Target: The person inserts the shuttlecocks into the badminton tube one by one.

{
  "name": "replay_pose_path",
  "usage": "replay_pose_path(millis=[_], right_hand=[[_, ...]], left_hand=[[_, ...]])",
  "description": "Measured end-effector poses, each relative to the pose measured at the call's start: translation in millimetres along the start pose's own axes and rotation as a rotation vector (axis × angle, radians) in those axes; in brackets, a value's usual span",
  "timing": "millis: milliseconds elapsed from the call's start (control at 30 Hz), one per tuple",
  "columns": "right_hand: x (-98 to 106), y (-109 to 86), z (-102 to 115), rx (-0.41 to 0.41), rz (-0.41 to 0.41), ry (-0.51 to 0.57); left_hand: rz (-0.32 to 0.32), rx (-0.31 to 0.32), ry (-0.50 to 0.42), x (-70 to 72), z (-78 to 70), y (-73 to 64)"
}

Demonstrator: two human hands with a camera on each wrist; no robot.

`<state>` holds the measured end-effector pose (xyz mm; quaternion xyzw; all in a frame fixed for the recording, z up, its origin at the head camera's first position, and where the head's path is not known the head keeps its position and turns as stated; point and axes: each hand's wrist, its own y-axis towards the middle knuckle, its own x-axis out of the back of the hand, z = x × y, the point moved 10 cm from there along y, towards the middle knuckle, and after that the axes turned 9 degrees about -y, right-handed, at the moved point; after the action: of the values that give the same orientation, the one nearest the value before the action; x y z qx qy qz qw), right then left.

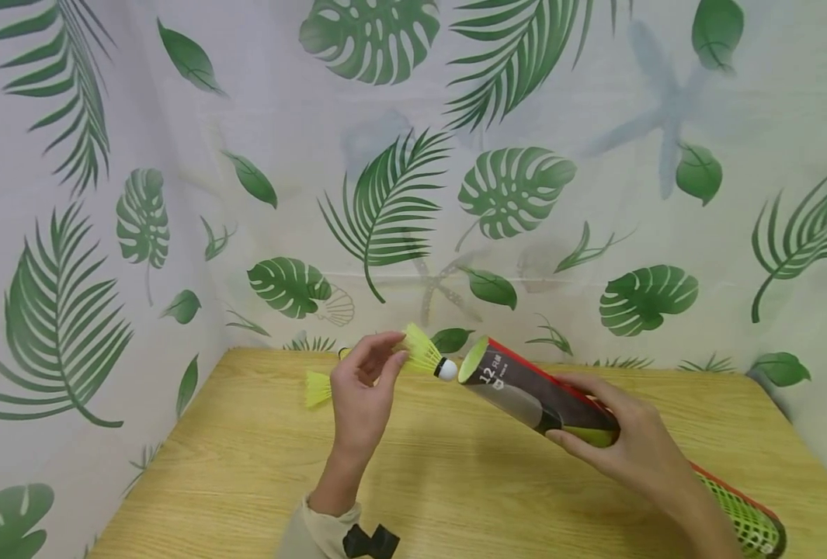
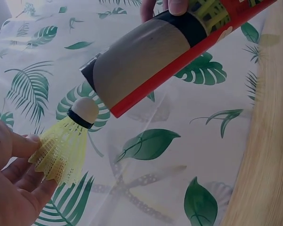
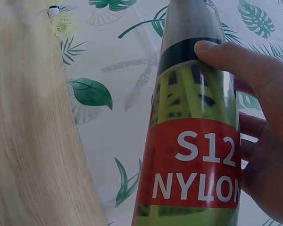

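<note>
My left hand [image 1: 363,388] pinches a yellow shuttlecock [image 1: 420,351] by the rim of its skirt, between thumb and fingers. Its white, black-banded head [image 2: 84,111] points at the tube's mouth, very near the rim. A long shuttlecock tube [image 1: 514,388] slants down to the right, its open end facing my left hand. Around the tube's middle curl the fingers of my right hand [image 1: 640,439]. Through the clear wall, yellow-green shuttlecock skirts [image 3: 179,96] show inside, above a red "S12 NYLON" label [image 3: 195,162]. My right forearm hides part of the tube's lower length.
Behind my left hand, another yellow shuttlecock [image 1: 317,388] lies on the wooden table [image 1: 245,466], partly hidden. A white cloth with green leaf prints [image 1: 413,194] stands as a wall at the back and along the left side.
</note>
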<state>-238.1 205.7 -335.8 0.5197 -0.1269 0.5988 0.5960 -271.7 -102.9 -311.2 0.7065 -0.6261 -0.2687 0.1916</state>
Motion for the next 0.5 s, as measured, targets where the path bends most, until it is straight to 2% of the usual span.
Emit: replay_pose_path(millis=[233,500], right_hand=[[-1,-0.2,4,0.027,-0.012,0.029],[-4,-0.7,7,0.030,-0.001,0.031]], left_hand=[[-0.016,-0.016,-0.015,-9.9,0.2,-7.8],[0.017,-0.052,-0.012,-23.6,-1.3,-15.3]])
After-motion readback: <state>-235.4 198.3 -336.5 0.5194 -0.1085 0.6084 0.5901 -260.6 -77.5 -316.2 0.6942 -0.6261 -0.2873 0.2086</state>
